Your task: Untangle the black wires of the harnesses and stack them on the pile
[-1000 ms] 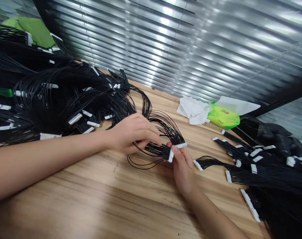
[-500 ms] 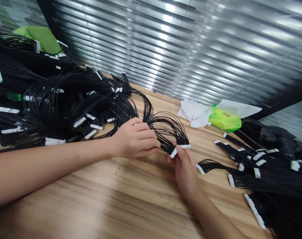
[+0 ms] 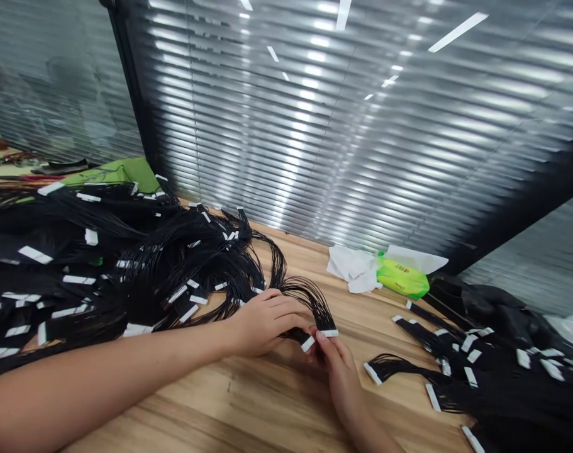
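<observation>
In the head view, the person's left grip is clenching a bundle of thin black wires, apparently gathering the strands so they are not splaying loose. The right grip is closing on the bundle's end, its fingertips pinching near two white multi-pin connectors, which seem to be held apart so that each stays exposed. The wires are arching out of a large tangled heap of connector-ended harnesses spreading across the wooden worktop to the left. A second, more orderly batch of harnesses is lying to the right, its connectors facing roughly toward the hands, perhaps to keep those ends within reach. Crumpled white tissue and a green packet are sitting near the far edge, below slatted metal blinds.
</observation>
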`<state>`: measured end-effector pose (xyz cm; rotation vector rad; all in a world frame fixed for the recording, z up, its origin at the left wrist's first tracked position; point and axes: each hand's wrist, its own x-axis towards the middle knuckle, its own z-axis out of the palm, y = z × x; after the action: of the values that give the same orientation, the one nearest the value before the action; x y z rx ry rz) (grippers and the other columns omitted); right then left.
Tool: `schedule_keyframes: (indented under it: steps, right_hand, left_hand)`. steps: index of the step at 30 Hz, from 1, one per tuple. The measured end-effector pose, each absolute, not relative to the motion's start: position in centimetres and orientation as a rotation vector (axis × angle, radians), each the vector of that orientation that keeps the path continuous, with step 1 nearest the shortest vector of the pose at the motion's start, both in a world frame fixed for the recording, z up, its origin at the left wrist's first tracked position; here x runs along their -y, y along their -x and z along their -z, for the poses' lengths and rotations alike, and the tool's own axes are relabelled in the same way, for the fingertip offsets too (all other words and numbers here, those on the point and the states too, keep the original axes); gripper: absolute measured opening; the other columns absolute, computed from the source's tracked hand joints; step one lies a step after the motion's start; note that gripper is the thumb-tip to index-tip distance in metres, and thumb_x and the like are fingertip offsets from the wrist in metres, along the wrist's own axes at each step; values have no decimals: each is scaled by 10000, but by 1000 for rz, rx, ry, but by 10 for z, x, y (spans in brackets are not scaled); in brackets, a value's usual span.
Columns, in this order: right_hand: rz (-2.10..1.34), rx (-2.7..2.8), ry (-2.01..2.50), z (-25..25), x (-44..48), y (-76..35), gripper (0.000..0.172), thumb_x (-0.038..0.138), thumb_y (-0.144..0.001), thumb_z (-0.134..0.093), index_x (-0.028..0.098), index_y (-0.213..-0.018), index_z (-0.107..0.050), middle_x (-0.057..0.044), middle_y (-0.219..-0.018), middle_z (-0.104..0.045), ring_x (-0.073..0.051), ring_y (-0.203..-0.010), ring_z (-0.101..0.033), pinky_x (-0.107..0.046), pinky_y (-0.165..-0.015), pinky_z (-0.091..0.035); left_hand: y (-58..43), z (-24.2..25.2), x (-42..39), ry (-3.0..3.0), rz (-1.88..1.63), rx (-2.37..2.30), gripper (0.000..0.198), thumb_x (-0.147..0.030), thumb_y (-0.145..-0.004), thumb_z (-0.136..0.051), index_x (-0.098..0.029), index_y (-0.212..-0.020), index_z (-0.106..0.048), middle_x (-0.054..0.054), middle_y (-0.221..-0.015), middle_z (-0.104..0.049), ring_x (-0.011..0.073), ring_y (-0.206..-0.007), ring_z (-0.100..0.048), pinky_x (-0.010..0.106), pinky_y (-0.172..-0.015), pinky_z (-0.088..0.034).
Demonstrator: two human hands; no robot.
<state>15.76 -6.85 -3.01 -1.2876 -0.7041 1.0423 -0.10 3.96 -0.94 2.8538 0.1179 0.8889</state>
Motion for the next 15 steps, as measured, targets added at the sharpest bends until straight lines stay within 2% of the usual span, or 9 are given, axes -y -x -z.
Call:
schedule_keyframes:
  steps: [3, 5, 8, 11, 13, 15]
  right_hand:
    - [-1050, 745, 1170, 33, 64, -159, 344, 514, -672, -704, 171, -685, -679, -4, -566, -580, -155, -535, -500, -276, -527, -416]
    - [-1014, 749, 1145, 34, 61, -160, 333, 500, -695, -683, 167, -683, -670, -5, -569, -576, -154, -536, -507, -265, -511, -412]
    - [-936, 735, 1154, 34, 58, -158, 339, 499, -712, -659, 161, -731, -679, 6, -558, -561, -148, -517, -502, -257, -495, -414]
    - [-853, 708, 1166, 33, 55, -156, 365, 498, -709, -663, 158, -842, -684, -6, -647, -615, -136, -504, -509, -252, -476, -430]
    - [-789, 683, 1168, 32, 52, -158, 384, 511, -707, -663, 163, -867, -669, -28, -736, -659, -138, -519, -540, -252, -467, -450]
    - [-721, 661, 1156, 28, 48, -163, 391, 529, -691, -672, 167, -836, -643, -46, -784, -679, -154, -550, -588, -268, -484, -487]
  left_hand:
    - [5, 7, -42, -2683, -813, -236, 383, -81, -697, -473, -221, -1047, -541, 13, -1069, -683, 167, -983, -626, 285, -867, -427]
    - [6, 6, -43, -2655, -808, -237, 334, -129, -714, -481, -211, -1031, -545, 25, -981, -697, 179, -873, -645, 274, -775, -458]
    - [5, 10, -43, -2730, -694, -8, 275, -214, -757, -537, -243, -1029, -564, 4, -922, -706, 177, -790, -659, 254, -691, -457]
    - [3, 16, -42, -2863, -481, 282, 255, -271, -779, -595, -245, -1033, -578, -1, -834, -706, 171, -669, -645, 277, -596, -411]
    - [3, 19, -42, -2845, -406, 382, 306, -357, -741, -651, -253, -1021, -589, -17, -792, -700, 164, -638, -635, 291, -572, -388]
    - [3, 21, -42, -2773, -387, 440, 382, -473, -675, -689, -260, -982, -610, -20, -795, -695, 161, -684, -639, 288, -618, -405]
